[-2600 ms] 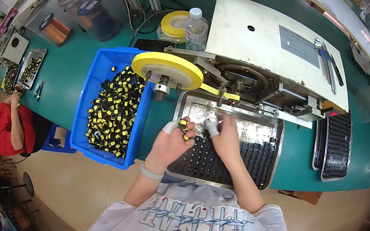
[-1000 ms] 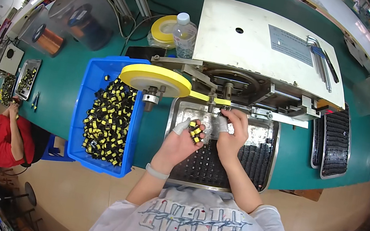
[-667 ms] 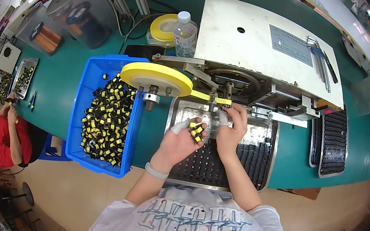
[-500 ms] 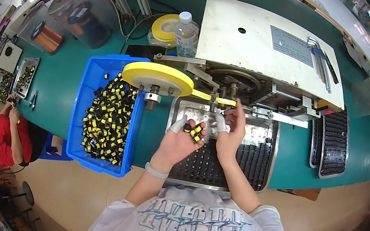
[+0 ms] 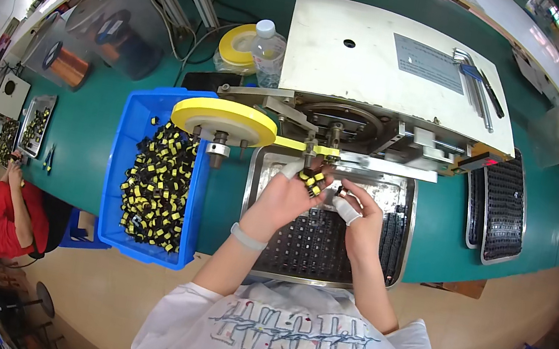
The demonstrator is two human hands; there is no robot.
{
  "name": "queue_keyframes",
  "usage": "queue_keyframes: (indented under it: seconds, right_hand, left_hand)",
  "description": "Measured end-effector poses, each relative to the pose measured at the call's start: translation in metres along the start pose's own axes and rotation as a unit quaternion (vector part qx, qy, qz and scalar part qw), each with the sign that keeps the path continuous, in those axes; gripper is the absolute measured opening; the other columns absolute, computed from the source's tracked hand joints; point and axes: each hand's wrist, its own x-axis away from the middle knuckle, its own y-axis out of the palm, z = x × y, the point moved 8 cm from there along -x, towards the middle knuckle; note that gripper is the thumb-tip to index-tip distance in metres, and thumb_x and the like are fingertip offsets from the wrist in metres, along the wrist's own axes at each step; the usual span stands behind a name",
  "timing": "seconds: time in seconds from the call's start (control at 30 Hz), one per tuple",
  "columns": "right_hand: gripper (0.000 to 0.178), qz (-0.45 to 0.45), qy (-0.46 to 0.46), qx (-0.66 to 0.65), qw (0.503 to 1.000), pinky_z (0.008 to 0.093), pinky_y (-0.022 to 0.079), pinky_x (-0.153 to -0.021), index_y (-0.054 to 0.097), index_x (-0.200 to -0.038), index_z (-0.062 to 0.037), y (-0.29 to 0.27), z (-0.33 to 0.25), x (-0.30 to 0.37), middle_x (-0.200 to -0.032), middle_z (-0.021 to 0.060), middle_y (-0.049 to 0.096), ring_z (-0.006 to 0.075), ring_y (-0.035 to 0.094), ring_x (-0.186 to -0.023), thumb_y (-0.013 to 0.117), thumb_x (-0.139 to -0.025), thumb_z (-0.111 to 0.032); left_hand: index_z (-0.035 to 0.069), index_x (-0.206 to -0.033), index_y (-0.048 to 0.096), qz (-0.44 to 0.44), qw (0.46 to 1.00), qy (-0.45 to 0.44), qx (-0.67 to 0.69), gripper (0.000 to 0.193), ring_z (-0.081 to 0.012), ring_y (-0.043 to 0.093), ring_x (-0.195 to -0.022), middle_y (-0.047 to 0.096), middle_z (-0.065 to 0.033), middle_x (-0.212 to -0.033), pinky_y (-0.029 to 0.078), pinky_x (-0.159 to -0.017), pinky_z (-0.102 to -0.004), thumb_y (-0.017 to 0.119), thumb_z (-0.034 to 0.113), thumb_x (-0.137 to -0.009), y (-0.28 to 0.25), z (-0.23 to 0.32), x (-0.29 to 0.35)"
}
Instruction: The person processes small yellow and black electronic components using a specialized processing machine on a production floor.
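Note:
Several small bobbins [image 5: 311,182] with black bodies and yellow tape lie in the fingers of my left hand [image 5: 277,208], just below the machine's spindle [image 5: 335,136]. White covers wrap some fingertips. To its right, my right hand [image 5: 363,233] pinches a small black bobbin [image 5: 342,191] between thumb and forefinger, apart from the spindle. A yellow tape strip [image 5: 291,144] runs from the big tape roll [image 5: 227,108] to the spindle area. Under both hands lies a metal tray [image 5: 397,187] with rows of black bobbins [image 5: 303,250], partly hidden by my arms.
Left stands a blue bin [image 5: 196,212] full of yellow-taped bobbins. The white machine housing [image 5: 339,50] carries hex keys [image 5: 483,98]. A bottle [image 5: 268,53] stands behind the roll. More black trays [image 5: 504,214] lie right. A person in red [image 5: 2,219] works far left.
My left hand has risen toward the spindle with its bobbins. My right hand has come away from the tape, down and right, and now shows a black bobbin in its fingertips.

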Motion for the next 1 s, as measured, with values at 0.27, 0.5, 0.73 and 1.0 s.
queue_keyframes:
  seconds: [0.27, 0.5, 0.73, 1.0]
  right_hand:
    - [0.027, 0.043, -0.043, 0.049, 0.997, 0.0245, 0.054, -0.069, 0.057, -0.107, 0.0024, -0.022, -0.02, 0.006, -0.093, 0.0085, 0.063, 0.0139, 0.064, -0.075, 0.067, -0.082, 0.003]
    - [0.024, 0.036, -0.078, 0.016, 0.996, 0.0242, 0.053, -0.07, 0.06, -0.107, 0.0029, -0.002, -0.021, -0.003, -0.097, 0.0096, 0.065, 0.0149, 0.065, -0.079, 0.065, -0.084, 0.004]
    - [0.02, 0.021, -0.148, 0.075, 0.986, 0.026, 0.053, -0.076, 0.062, -0.104, 0.001, 0.032, -0.021, -0.02, -0.096, 0.0083, 0.067, 0.0156, 0.066, -0.084, 0.065, -0.085, 0.001]
    - [0.017, 0.061, -0.288, 0.248, 0.923, 0.0266, 0.05, -0.079, 0.06, -0.102, 0.0009, 0.04, -0.028, -0.021, -0.098, 0.0079, 0.064, 0.0152, 0.063, -0.089, 0.064, -0.086, 0.0]
  left_hand:
    - [0.01, -0.119, 0.054, -0.014, 1.0, -0.013, 0.009, 0.034, -0.022, 0.057, -0.099, 0.06, -0.0084, -0.111, 0.047, -0.078, -0.0341, 0.052, 0.032, -0.094, 0.022, -0.014, -0.018]
    - [0.01, -0.11, 0.056, -0.015, 0.991, -0.084, 0.104, 0.026, -0.0196, 0.051, -0.084, 0.055, -0.0053, -0.095, 0.04, -0.057, -0.0276, 0.05, 0.03, -0.093, 0.013, -0.029, 0.02]
    - [0.013, -0.115, 0.057, 0.023, 0.995, 0.033, 0.096, 0.026, -0.019, 0.048, -0.084, 0.051, -0.0064, -0.101, 0.04, -0.056, -0.0272, 0.046, 0.027, -0.096, -0.003, 0.009, 0.072]
    - [0.012, -0.113, 0.058, -0.008, 0.989, 0.081, 0.121, 0.025, -0.0208, 0.049, -0.087, 0.055, -0.0082, -0.101, 0.043, -0.061, -0.0289, 0.049, 0.026, -0.095, -0.008, 0.029, 0.094]
